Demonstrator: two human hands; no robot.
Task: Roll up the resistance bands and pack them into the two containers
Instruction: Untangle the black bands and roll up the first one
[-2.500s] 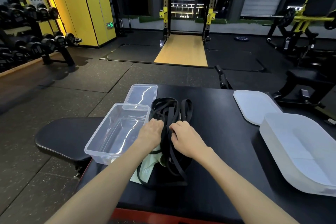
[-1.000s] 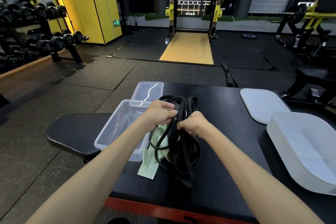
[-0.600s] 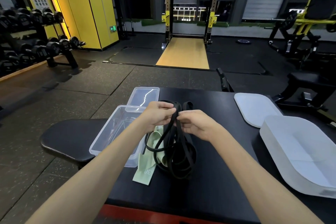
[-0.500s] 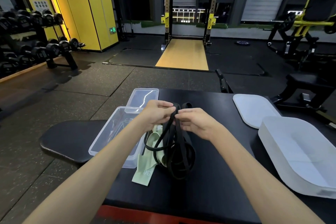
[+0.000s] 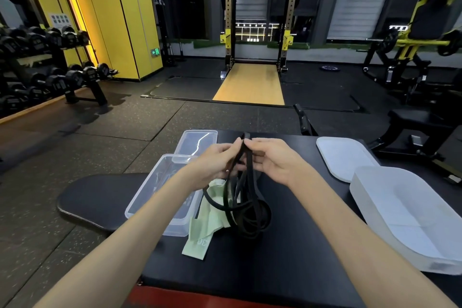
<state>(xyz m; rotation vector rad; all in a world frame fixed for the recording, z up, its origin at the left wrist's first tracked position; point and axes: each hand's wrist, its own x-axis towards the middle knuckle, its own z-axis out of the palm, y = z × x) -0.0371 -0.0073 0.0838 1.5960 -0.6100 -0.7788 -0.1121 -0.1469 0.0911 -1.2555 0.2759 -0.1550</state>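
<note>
Pinching one tangle of black bands (image 5: 243, 197) with both hands, left hand (image 5: 215, 161) and right hand (image 5: 273, 161), fingers closed on its strands, lifting it above the tabletop (image 5: 287, 245). Lying beneath: one green band (image 5: 205, 227). Sitting by the left edge: one clear container (image 5: 150, 197), one lid (image 5: 197, 140). Resting by the right edge: one white container (image 5: 410, 220), one white lid (image 5: 345, 157).

1. Resistance bands (image 5: 246, 210): plain black, matte.
2. Flat band (image 5: 203, 230) under them: pale green, white "30" printed near its end.
3. Container (image 5: 160, 197) at the table's left edge: clear, colourless; its lid (image 5: 197, 141) likewise.
4. Right container (image 5: 410, 222) and lid (image 5: 343, 157): frosted white.
5. Table (image 5: 287, 257): black top, red near edge.
</note>
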